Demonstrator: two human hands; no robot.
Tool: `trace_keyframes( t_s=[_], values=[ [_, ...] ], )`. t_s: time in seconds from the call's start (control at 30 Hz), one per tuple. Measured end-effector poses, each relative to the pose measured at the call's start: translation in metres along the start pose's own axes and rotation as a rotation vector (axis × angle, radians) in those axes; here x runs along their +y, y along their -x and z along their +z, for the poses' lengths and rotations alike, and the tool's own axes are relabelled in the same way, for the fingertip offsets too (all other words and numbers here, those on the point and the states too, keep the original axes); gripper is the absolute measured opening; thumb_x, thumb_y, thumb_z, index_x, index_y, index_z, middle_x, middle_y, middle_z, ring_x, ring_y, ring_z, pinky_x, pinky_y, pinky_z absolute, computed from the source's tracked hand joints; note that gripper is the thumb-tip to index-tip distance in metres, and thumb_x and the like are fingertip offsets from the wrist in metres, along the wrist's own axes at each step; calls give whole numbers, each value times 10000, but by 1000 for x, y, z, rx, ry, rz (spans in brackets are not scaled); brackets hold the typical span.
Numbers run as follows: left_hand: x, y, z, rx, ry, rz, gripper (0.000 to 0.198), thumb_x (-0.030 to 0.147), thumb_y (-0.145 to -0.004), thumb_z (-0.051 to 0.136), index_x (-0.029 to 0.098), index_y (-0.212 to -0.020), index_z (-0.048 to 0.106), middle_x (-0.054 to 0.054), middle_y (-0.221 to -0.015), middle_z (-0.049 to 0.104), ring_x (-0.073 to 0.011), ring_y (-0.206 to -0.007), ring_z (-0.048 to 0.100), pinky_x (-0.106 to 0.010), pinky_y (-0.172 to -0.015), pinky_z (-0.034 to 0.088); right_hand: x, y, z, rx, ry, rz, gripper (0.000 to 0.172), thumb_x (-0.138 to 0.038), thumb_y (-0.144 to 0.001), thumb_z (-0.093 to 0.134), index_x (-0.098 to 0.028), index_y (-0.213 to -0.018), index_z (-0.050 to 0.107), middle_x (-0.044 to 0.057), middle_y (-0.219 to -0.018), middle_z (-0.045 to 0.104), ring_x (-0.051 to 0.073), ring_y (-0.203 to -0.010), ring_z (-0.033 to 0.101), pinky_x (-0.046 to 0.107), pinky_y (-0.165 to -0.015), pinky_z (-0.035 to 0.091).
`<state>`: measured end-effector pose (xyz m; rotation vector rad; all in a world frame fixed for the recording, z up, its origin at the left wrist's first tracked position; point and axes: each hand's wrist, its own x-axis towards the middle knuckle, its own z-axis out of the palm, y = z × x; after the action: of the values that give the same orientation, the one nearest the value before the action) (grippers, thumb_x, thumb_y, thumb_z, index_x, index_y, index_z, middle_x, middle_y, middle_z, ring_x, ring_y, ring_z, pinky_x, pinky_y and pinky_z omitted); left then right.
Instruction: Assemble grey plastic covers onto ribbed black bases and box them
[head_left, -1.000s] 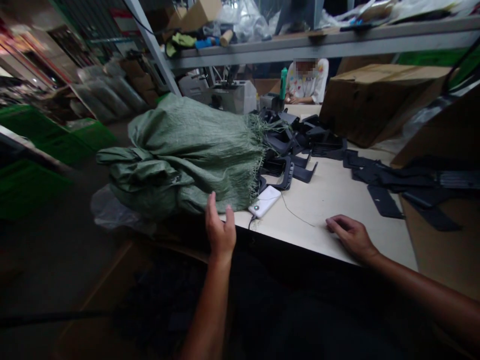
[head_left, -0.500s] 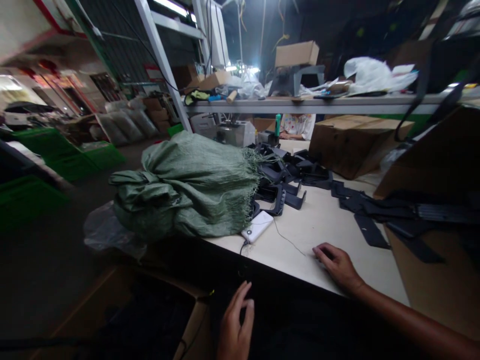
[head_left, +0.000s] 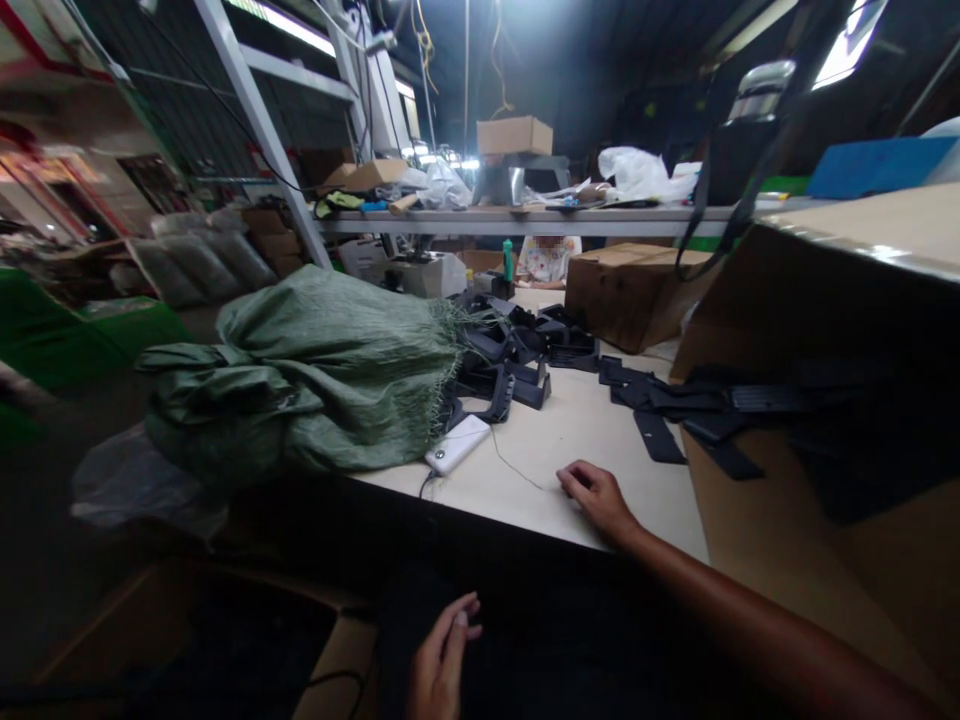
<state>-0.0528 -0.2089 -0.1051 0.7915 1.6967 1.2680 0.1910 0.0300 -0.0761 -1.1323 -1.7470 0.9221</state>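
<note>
Head view: the left hand (head_left: 444, 655) hangs loosely curled and empty below the near table edge. The right hand (head_left: 598, 497) rests empty, fingers bent, on the pale tabletop (head_left: 592, 440). Farther on, one glossy white power bank (head_left: 457, 444) lies just beside a woven green sack (head_left: 300, 375), with many matte black plastic pieces (head_left: 517, 365) beyond.

Rough woven green plastic sack (head_left: 315, 380), matt black plastic parts (head_left: 532, 392), glossy white power bank (head_left: 457, 443), smooth pale tabletop (head_left: 577, 450).

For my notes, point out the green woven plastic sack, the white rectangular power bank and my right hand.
Green woven plastic sack (head_left: 315, 385), head view, its middle.
White rectangular power bank (head_left: 457, 444), head view, top face.
Right hand (head_left: 598, 498), head view, back of hand.
</note>
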Motion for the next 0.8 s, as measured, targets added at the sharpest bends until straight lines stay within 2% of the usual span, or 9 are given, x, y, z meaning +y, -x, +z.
trace_keyframes(
  t_s=[0.23,0.4,0.6,0.8],
  values=[
    [14,20,27,-121,-114,39,713,815,-844,565,257,-1227,791,-122,-1279,773,-341,-1086,763,-477,-1073,539,5,-4,0,1,-82,1,406,-568,-942,631,-201,-778,693,30,-723,675,199,-702,608,296,-654,463],
    [34,40,34,-144,-183,100,643,740,-908,539,250,-1246,780,-124,-1291,760,-328,-1093,750,-470,-1081,515,9,-7,2,-7,-130,21,385,-526,-968,648,-183,-798,682,22,-747,670,187,-728,622,304,-690,488],
    [34,57,18,5,-155,100,742,804,-840,580,212,-1238,785,-141,-1272,767,-336,-1062,765,-460,-1065,537,16,-26,9,-99,-118,131,300,-435,-1041,639,-141,-995,684,14,-887,689,141,-743,663,311,-711,582],
    [6,82,-16,212,-34,42,791,836,-714,699,171,-1126,820,-164,-1166,806,-365,-971,792,-478,-1028,582,9,-74,4,-214,-27,197,301,-407,-1041,650,-145,-1188,676,62,-1074,713,170,-857,706,341,-753,622]
  ],
)
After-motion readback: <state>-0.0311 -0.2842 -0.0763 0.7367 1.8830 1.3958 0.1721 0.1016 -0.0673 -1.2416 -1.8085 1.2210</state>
